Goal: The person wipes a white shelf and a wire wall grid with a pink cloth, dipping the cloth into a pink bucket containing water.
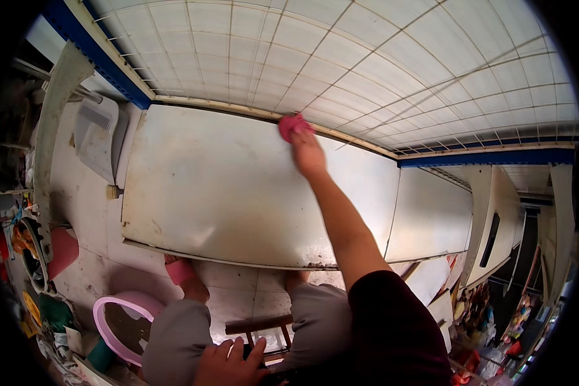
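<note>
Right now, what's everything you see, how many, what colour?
Shelf: 1, whitish, centre
Cloth: 1, pink, shelf's rear edge
Wire grid: 1, pale, behind shelf
Beams: 2, blue, beside grid
Dustpan: 1, grey, left of shelf
Brush: 1, tan, below dustpan
Basin: 1, pink, lower left
Slipper: 1 seen, pink, left foot
Clutter: uncountable, mixed, both sides
Legs: 2, grey trousers, bottom
Left hand: 1, bare, bottom
Right hand: 1, bare, on cloth

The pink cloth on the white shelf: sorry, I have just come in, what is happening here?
A person's right hand holds the cloth at the back edge of the shelf, by the wire grid. The left hand is low, near the lap; whether it holds anything is unclear. A pink basin stands on the floor to the left.
</note>
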### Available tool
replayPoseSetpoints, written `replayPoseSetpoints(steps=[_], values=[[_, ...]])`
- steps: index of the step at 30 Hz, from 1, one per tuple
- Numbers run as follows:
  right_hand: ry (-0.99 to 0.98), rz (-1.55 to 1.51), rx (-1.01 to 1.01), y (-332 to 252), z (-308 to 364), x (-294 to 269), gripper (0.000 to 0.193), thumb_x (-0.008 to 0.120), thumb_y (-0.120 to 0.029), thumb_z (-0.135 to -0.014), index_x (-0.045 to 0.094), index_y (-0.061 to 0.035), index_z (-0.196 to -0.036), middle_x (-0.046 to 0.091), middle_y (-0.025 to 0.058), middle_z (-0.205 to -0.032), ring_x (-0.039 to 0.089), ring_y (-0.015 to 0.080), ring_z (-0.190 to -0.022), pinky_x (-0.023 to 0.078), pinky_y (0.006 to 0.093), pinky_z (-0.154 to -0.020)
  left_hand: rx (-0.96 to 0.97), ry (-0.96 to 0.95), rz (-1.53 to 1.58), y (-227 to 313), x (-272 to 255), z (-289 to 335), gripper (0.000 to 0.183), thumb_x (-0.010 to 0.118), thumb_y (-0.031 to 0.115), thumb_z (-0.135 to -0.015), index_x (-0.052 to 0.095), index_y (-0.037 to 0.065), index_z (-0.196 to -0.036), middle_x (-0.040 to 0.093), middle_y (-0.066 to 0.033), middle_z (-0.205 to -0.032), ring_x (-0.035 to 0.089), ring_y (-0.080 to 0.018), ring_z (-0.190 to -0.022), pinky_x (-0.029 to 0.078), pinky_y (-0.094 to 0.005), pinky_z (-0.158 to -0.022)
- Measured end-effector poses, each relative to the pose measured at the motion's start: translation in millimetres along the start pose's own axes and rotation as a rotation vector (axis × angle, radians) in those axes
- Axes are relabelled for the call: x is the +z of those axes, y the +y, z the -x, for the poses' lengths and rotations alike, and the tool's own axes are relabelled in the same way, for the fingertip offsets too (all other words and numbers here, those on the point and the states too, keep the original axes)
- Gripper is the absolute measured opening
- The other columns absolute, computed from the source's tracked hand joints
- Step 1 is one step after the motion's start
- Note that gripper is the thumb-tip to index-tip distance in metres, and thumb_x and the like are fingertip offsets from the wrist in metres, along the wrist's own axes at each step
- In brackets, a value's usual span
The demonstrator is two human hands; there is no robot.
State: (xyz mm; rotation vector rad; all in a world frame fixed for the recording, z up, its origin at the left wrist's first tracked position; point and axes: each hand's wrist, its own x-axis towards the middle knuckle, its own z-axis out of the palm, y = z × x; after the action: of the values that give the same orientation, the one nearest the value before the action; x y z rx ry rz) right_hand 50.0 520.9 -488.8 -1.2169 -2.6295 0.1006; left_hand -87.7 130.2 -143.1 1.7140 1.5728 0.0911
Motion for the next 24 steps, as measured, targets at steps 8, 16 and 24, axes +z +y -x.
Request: replayPoseSetpoints(steps=[8, 16, 24], values=[[0.001, 0.116, 0.605, 1.3, 18.7, 0.6, 0.036, 0.047, -0.014, -0.084, 0.053, 0.0003, -0.116, 0.056, 0.0175, -0.119, 0.040, 0.0377, -0.122, 0.030, 0.0423, -0.104, 0.011, 0.057, -0.028, -0.9, -2.3, -2.0, 0.054, 0.065, 0.031, -0.077, 0.052, 0.012, -0.126, 0.058, -0.0153, -0.106, 0.056, -0.0276, -0.096, 0.046, -0.0388, -0.077], [0.062, 0.190, 0.195, -40.6, -13.5, -1.5, 0.025, 0.049, -0.017, -0.081, 0.059, -0.0047, -0.101, 0.062, 0.0163, -0.100, 0.049, 0.0351, -0.105, 0.037, 0.0469, -0.090, 0.070, 0.112, -0.061, 2.1, -2.6, -15.1, 0.048, 0.063, 0.029, -0.079, 0.054, 0.012, -0.123, 0.058, -0.0162, -0.104, 0.057, -0.0283, -0.093, 0.046, -0.0381, -0.075], [0.290, -0.050, 0.445, 37.6, 2.4, -28.1, 0.017, 0.058, -0.022, -0.080, 0.060, -0.0098, -0.092, 0.060, 0.0169, -0.092, 0.055, 0.0364, -0.088, 0.046, 0.0463, -0.072, 0.098, 0.027, -0.066, 8.4, -1.5, -23.9, 0.051, 0.062, 0.030, -0.079, 0.052, 0.013, -0.126, 0.057, -0.0175, -0.108, 0.057, -0.0290, -0.093, 0.046, -0.0377, -0.075]])
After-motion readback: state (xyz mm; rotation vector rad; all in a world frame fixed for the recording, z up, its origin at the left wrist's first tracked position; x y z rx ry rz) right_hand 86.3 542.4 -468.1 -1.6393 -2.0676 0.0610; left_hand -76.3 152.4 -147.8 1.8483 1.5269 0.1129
